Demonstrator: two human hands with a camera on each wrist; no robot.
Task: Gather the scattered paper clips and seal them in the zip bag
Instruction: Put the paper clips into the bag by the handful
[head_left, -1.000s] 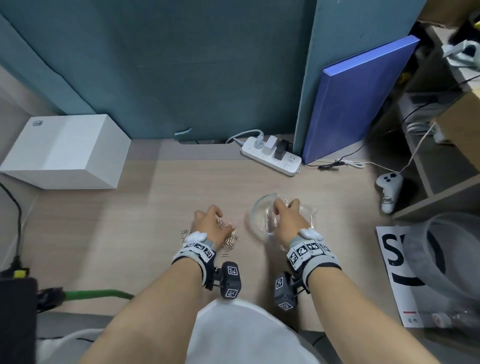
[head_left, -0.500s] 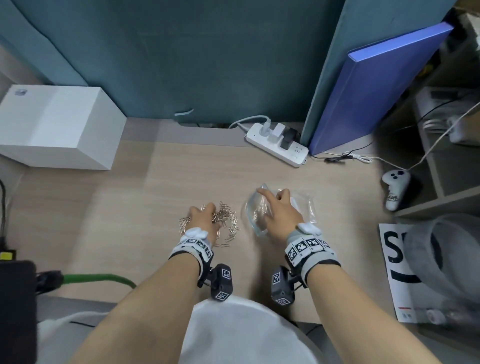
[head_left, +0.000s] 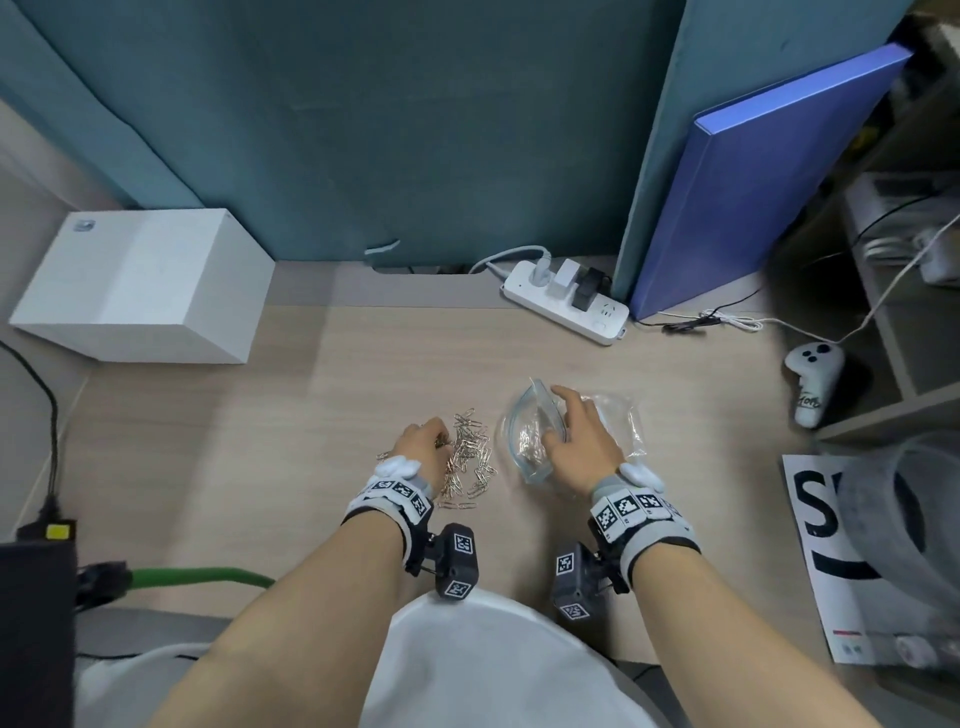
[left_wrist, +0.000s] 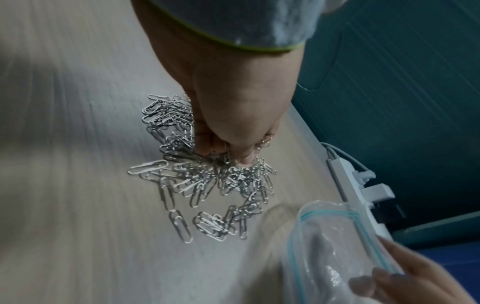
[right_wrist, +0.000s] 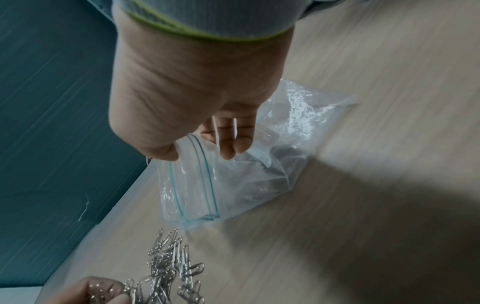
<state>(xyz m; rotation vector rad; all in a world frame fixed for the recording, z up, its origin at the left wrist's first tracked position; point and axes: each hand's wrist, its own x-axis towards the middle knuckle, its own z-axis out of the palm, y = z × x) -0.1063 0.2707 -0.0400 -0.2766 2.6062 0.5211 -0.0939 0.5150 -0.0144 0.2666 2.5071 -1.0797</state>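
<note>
A pile of silver paper clips (head_left: 470, 457) lies on the wooden desk, just left of a clear zip bag (head_left: 530, 436) with a blue-green seal strip. My left hand (head_left: 434, 434) sits at the pile's left side. In the left wrist view its curled fingers (left_wrist: 228, 153) pinch a bunch of paper clips (left_wrist: 207, 181). My right hand (head_left: 558, 415) holds the bag's upper lip, so the mouth gapes toward the pile. In the right wrist view the thumb and fingers (right_wrist: 228, 144) pinch the zip bag (right_wrist: 228, 174) at its rim. A few clips seem to lie inside.
A white box (head_left: 140, 286) stands at the back left, a power strip (head_left: 566, 301) and a leaning blue board (head_left: 753, 182) at the back. A white controller (head_left: 813, 379), a printed sheet (head_left: 815, 519) and a grey tub (head_left: 904, 519) are on the right. A green cable (head_left: 197, 577) runs near left.
My left hand has shifted slightly left on the pile and its fingers have dug into the clips. My right hand has stayed at the bag's mouth. The head view has moved a little.
</note>
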